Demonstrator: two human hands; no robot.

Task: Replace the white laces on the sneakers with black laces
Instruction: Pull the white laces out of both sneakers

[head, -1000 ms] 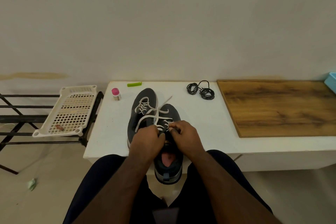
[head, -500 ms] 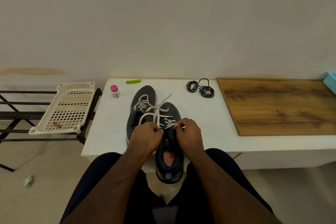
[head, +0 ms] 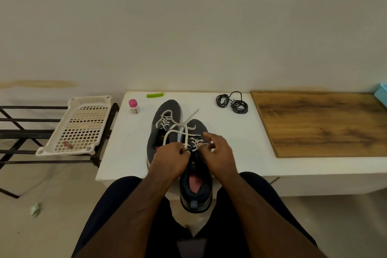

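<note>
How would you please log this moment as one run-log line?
left hand pinches white lace | right hand pinches lace | dark grey sneaker | coiled black laces untouched

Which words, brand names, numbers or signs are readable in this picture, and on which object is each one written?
No text can be read.
Small bottle with the pink cap: a label is there, too small and blurred to read.
Left sneaker: a small yellowish mark near the opening, unreadable.
Right sneaker: dark marks on the pink insole, too blurred to read.
</note>
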